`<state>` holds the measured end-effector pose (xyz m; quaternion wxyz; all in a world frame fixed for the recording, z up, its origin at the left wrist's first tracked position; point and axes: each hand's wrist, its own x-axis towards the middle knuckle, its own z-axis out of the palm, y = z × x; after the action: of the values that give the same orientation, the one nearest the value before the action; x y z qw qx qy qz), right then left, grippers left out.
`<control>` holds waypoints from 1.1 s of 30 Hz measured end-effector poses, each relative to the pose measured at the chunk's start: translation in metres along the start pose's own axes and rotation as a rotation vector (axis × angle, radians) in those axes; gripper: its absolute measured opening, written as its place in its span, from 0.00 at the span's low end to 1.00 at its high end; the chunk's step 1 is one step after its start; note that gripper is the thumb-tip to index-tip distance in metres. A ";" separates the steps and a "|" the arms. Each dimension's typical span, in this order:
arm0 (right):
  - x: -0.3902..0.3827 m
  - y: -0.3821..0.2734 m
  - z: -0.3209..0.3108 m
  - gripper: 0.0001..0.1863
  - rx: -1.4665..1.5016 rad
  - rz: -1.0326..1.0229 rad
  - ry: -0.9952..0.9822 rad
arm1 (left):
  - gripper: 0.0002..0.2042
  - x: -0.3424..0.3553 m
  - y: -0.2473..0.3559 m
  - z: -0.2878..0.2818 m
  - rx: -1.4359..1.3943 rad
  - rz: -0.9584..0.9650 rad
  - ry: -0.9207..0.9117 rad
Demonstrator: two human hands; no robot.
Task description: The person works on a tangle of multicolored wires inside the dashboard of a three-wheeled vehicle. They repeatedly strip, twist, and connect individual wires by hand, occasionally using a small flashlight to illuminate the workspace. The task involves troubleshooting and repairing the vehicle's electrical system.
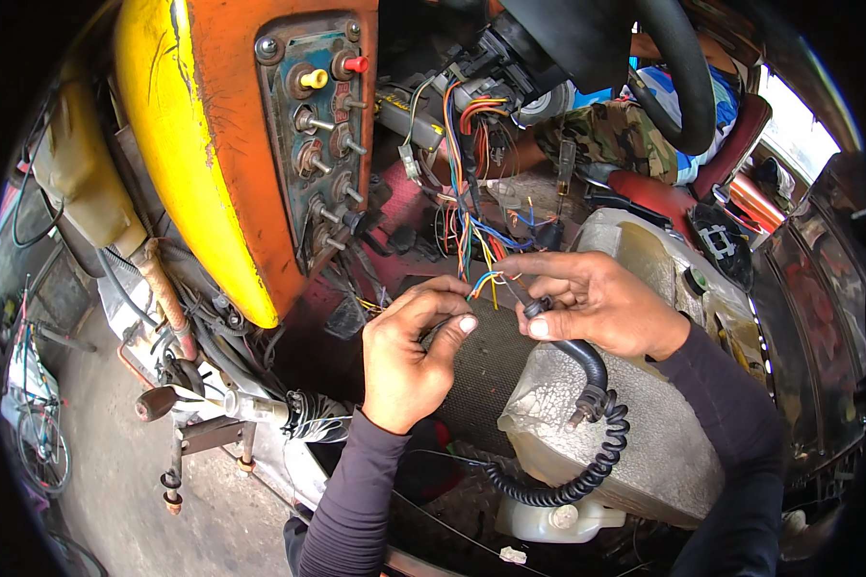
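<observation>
My left hand (412, 354) is closed in a pinch, its fingertips at the bare ends of thin coloured wires (489, 280). The wires hang from a loom (464, 183) that comes down below the steering column. Close by on the right, my right hand (601, 306) has its thumb and fingers around the top of a black curved tube (587, 363). Its outstretched index finger touches the wires. A coiled black cord (573, 492) hangs below that tube; what the right palm covers is hidden.
An orange and yellow panel with toggle switches (325, 144) stands at the left. A black steering wheel (707, 87) is at the upper right. Below my right hand lies a worn grey seat cushion (635, 413), with a white plastic jug (539, 522) nearer. A person in camouflage shorts (606, 139) sits beyond.
</observation>
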<state>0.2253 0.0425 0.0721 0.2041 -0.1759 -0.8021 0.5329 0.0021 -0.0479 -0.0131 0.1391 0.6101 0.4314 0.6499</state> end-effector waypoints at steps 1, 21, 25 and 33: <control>-0.002 -0.004 0.001 0.42 -0.028 -0.002 0.009 | 0.06 0.000 0.000 0.000 0.010 -0.005 0.013; 0.010 -0.001 0.021 0.36 0.017 -0.030 -0.097 | 0.07 -0.001 -0.003 0.002 0.012 0.058 0.050; -0.006 -0.020 0.014 0.42 -0.056 0.074 -0.087 | 0.06 -0.003 -0.005 0.000 -0.075 -0.018 0.073; -0.039 -0.036 -0.040 0.37 -0.537 0.184 0.016 | 0.06 -0.003 -0.009 -0.008 -0.160 -0.281 0.066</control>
<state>0.2769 0.0407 0.1136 0.1072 -0.2997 -0.8938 0.3160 -0.0079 -0.0476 -0.0208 0.2626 0.5088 0.4638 0.6761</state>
